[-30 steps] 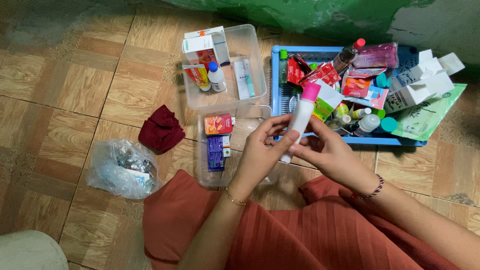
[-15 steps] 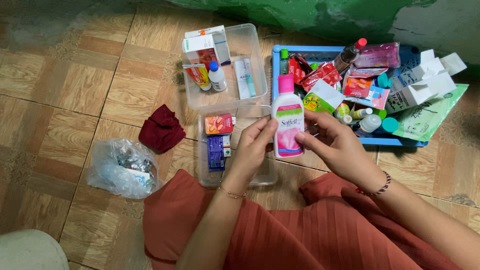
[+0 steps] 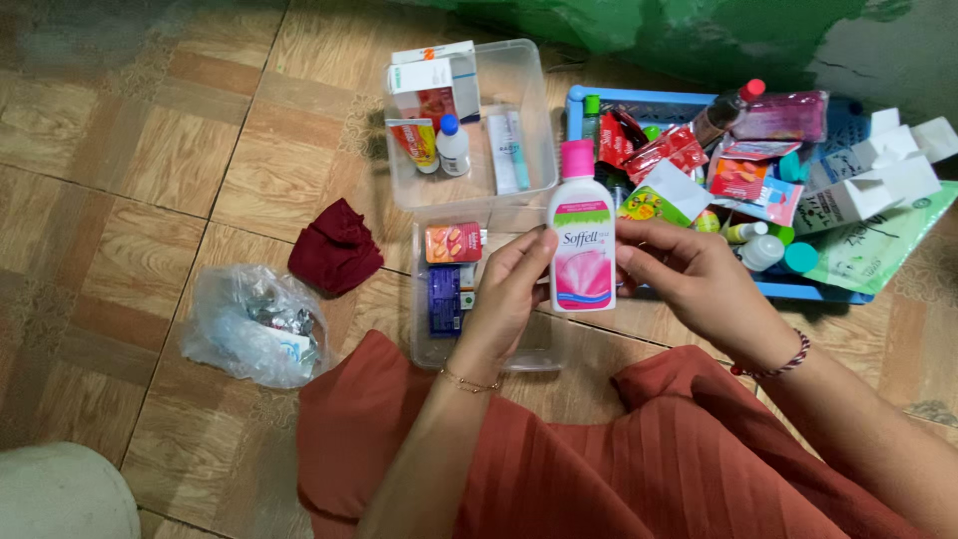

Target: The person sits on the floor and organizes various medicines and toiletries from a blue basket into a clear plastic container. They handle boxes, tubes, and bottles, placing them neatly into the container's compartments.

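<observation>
I hold a white lotion bottle with a pink cap and pink label upright between both hands, label facing me. My left hand grips its left side with the fingertips. My right hand grips its right side. The bottle hangs above the near clear plastic box, which holds a small orange pack and a dark blue pack. Behind it stands a second clear box with cartons, a tube and a small white bottle. A blue tray full of sachets and small bottles lies at the right.
A dark red cloth lies on the tiled floor left of the boxes. A crumpled clear plastic bag sits nearer, at the left. White cartons and a green packet lie by the tray. My red skirt fills the foreground.
The bottle was tilted with its side toward me; my hands have turned it upright with the label facing me and held it steady there.
</observation>
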